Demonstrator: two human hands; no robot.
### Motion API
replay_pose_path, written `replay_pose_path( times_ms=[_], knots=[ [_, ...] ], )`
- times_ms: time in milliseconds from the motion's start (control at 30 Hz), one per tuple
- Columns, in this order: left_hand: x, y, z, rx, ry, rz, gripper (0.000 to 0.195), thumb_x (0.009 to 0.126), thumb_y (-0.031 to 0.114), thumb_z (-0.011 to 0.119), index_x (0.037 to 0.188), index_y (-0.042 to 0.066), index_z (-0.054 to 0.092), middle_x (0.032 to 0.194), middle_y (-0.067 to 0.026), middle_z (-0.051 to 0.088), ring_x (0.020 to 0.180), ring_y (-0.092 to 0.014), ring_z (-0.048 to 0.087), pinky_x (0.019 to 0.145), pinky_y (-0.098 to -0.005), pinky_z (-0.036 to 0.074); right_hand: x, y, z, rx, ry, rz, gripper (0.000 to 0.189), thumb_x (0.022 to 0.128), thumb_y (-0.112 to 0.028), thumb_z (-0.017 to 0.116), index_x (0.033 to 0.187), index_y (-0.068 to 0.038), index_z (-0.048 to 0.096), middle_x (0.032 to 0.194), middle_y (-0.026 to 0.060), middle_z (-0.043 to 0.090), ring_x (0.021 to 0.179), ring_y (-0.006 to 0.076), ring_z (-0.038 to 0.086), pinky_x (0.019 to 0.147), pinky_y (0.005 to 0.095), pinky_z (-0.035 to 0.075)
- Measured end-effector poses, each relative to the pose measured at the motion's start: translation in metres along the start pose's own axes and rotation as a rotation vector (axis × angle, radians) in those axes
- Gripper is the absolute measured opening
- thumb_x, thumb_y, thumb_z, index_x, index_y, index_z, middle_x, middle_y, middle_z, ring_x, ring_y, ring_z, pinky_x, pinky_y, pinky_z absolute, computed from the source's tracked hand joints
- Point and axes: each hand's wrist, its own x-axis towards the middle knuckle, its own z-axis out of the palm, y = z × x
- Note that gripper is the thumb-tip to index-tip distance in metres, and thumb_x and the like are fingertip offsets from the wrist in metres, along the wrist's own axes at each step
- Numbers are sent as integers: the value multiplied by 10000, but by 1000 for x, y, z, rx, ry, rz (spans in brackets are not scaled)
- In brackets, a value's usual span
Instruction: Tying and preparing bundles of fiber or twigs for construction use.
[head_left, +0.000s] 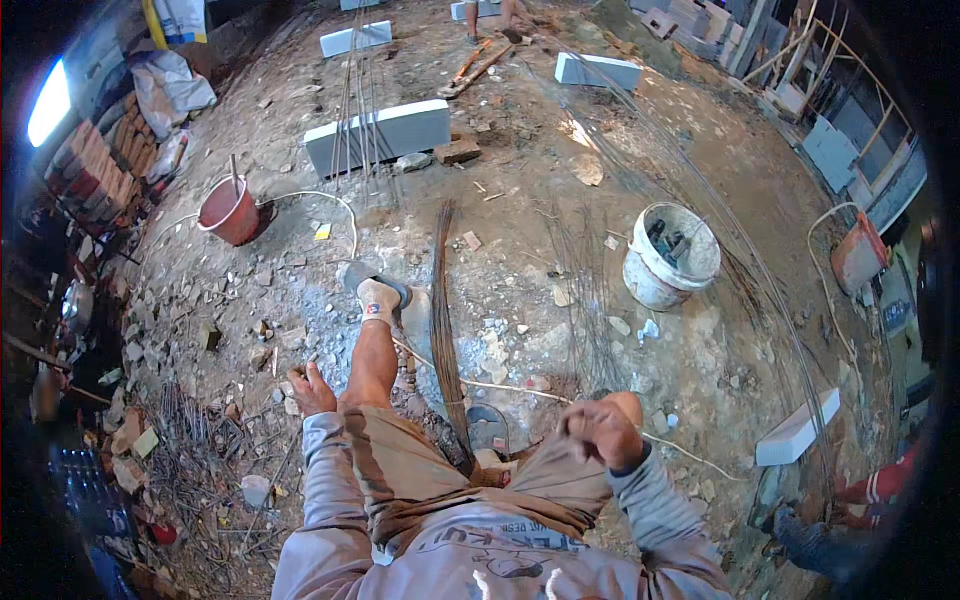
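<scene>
Beside my left knee, my left hand hangs over the rubble with its fingers somewhat apart and nothing in it. My right hand is above my right knee, its fingers curled and blurred; whether it holds something small cannot be told. A long bundle of thin metal wire or rods lies on the ground between my legs, its near end reaching my shorts. Loose thin wires are spread to the right of it. A white plastic bucket with dark objects inside stands further right.
A red bucket with a stick in it stands at left. White blocks rest on the dirt, with long rods leaning across one. A pale cable crosses the ground. Another person's legs show at the top; a red sleeve is at lower right.
</scene>
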Motion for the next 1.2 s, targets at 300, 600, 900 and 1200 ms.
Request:
replay_pose_path(
  times_ms=[300, 600, 900, 1200],
  knots=[
    [20, -9, -12, -40, -22, 15, 298, 836, 281, 517, 804, -13, 480, 703, -187, 549, 638, -318, 524, 586, -412, 389, 33, 142, -14, -1372, -237, -47, 252, 686, -210, 551, 896, -72, 541, 692, 178, 567, 674, 367, 563, 583, 485, 433],
    [57, -19, -17, -92, -7, 84, 326, 842, 290, 502, 870, -33, 475, 768, -207, 540, 701, -343, 511, 642, -421, 381, 6, 32, 30, -933, -678, -340, 170, 788, -176, 517, 881, -40, 561, 747, 169, 560, 718, 320, 570, 613, 391, 453],
    [43, 33, -22, 0, -38, 4, 287, 845, 274, 502, 840, -11, 471, 737, -164, 523, 678, -288, 499, 634, -388, 388, 61, 83, -33, -1185, 194, -230, 205, 779, -140, 507, 936, -31, 582, 766, 152, 597, 658, 332, 575, 573, 388, 465],
    [64, 0, -27, -77, 16, 107, 273, 840, 260, 497, 850, -13, 497, 778, -154, 540, 691, -282, 508, 643, -376, 397, 12, 17, 24, -386, -916, 2, 245, 862, -204, 480, 991, -17, 569, 819, 87, 610, 773, 204, 572, 694, 325, 448]
  ],
)
